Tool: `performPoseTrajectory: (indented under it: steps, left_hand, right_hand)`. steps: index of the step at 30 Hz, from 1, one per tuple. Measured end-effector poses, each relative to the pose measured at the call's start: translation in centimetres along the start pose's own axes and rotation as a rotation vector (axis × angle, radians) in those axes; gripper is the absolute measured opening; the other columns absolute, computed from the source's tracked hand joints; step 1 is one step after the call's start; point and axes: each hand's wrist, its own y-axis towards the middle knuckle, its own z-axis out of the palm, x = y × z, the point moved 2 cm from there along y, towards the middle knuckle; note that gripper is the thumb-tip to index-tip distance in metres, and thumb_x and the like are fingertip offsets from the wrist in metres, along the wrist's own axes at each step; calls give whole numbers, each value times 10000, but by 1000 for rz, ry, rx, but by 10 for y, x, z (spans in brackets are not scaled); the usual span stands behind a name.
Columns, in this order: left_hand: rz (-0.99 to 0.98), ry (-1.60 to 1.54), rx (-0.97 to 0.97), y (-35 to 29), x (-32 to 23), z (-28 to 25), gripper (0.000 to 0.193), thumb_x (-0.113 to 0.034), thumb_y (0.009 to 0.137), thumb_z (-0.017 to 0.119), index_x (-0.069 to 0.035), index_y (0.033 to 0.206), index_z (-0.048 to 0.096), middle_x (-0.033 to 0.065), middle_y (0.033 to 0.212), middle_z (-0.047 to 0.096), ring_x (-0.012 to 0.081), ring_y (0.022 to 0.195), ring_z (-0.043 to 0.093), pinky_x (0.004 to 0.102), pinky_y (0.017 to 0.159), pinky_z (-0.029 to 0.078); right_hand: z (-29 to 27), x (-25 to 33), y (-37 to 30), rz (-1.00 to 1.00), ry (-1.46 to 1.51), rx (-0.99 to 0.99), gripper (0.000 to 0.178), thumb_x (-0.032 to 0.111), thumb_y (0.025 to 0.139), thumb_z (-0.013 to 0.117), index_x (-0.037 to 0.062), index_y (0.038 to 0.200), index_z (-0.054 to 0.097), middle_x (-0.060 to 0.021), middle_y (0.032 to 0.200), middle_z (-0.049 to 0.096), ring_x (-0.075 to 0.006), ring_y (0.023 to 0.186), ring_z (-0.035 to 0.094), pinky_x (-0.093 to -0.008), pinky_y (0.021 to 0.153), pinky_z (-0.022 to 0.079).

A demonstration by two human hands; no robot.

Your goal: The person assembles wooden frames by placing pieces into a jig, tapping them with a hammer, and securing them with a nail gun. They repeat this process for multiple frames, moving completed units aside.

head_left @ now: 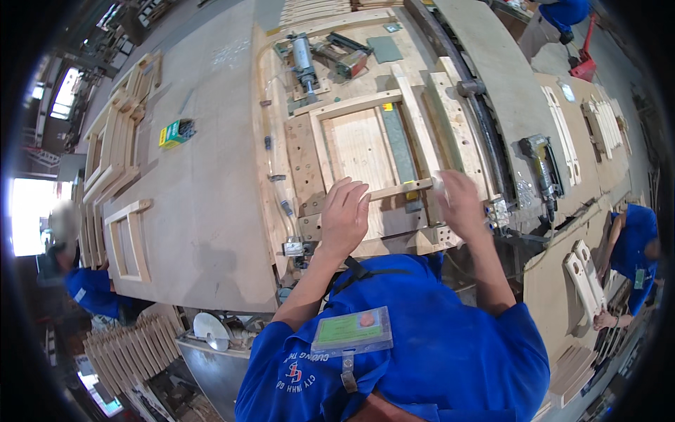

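Note:
A pale wooden frame (pixel 410 125) lies in a wooden jig on the bench in front of me, its near rail running between my hands. At the left end of that rail is my left hand (pixel 344 219), fingers stretched out and thumb a little apart. Whether it touches the rail I cannot tell. My right hand (pixel 462 204) is at the frame's near right corner, its fingers bent and blurred. Their grip on the wood cannot be made out. A pneumatic cylinder (pixel 303 60) and a nail gun (pixel 341 60) lie beyond the frame.
Left on the bench are a small yellow-green box (pixel 176 133), stacked wooden frames (pixel 112 155) and a single frame (pixel 128 243). A second nail gun (pixel 541 169) rests at the right beside a dark metal bar (pixel 485 130). Co-workers in blue stand at both sides and far right.

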Motion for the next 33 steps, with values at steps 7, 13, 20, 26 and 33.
performPoseTrajectory:
  steps: [7, 13, 20, 26, 33]
  left_hand:
    - [6, -118, 169, 24, 18, 78, 156, -107, 985, 650, -14, 1101, 697, 160, 1096, 691, 365, 1086, 641, 470, 984, 513]
    - [-46, -61, 263, 34, 46, 115, 231, -178, 1043, 554, -8, 1071, 708, 180, 1076, 686, 368, 1075, 622, 483, 993, 495]
    - [-97, -7, 302, 37, 45, 118, 267, -179, 1054, 512, 0, 1078, 710, 189, 1081, 689, 373, 1088, 621, 491, 1009, 493]
    - [-123, 47, 367, 35, 49, 116, 269, -200, 1058, 506, -26, 1071, 710, 192, 1065, 683, 373, 1082, 620, 494, 1005, 494]
    - [-131, 27, 374, 38, 49, 116, 288, -227, 1064, 506, -32, 1058, 718, 195, 1068, 692, 373, 1097, 622, 499, 1011, 493]
  right_hand:
    - [-78, -66, -85, 243, -519, -188, 487, 215, 1016, 637, 12, 1452, 562, -205, 1384, 624, -411, 1308, 575, -522, 1133, 412]
    - [-69, -67, -40, 224, -412, -308, 505, 282, 1077, 554, 32, 1515, 522, -237, 1432, 586, -423, 1352, 532, -519, 1164, 371]
    - [-53, -51, -46, 301, -256, -259, 478, 294, 1063, 590, 28, 1460, 566, -242, 1376, 606, -429, 1285, 561, -518, 1112, 411]
    - [-36, -26, -49, 246, -266, -177, 470, 298, 1048, 610, 34, 1436, 585, -232, 1358, 610, -417, 1267, 569, -508, 1100, 416]
    - [-37, -22, -46, 214, -249, -161, 443, 294, 1049, 610, 35, 1409, 603, -217, 1315, 633, -405, 1233, 580, -512, 1078, 423]
